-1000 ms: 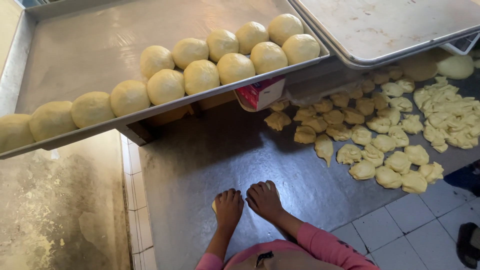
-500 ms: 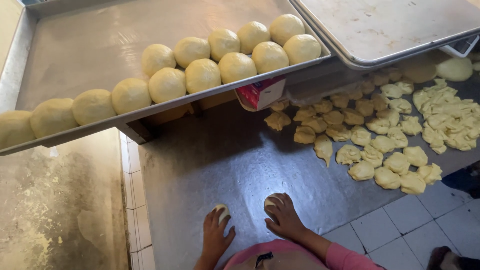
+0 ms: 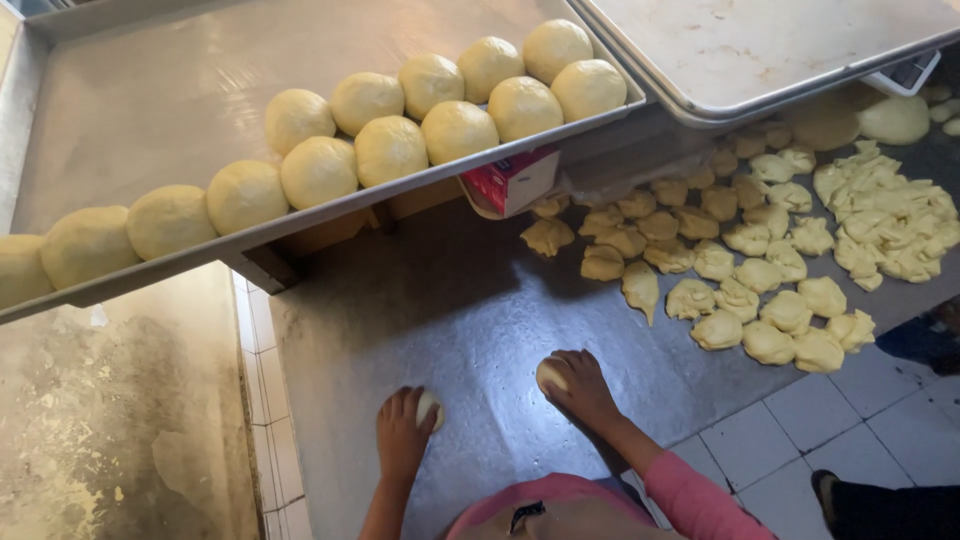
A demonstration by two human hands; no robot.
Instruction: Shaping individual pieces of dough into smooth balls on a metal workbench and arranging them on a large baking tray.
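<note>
Head view showed two small pale dough pieces under the person's hands on the dark metal tabletop, near the lower edge of the scene. The left dough piece sat under the left hand, whose fingers curled over it, close together, with the piece peeking out at the right side of the hand. The right dough piece lay a short way to the right, apart from the first, cupped by the right hand; its fingers wrapped over the top and the piece showed at the left of the hand. A pink sleeve covered the right forearm. Farther right on the tabletop lay a spread of rough, torn dough chunks, many touching one another, reaching toward the far right edge. Above the hands, at the far side, a long metal tray slanted across the scene, carrying two rows of smooth round dough balls along its near rim, each ball touching its neighbour. A second metal tray overlapped it at the far right. Under the first tray's edge a small red and white box showed. White floor tiles lay at the near right, and a worn concrete surface at the near left.
</note>
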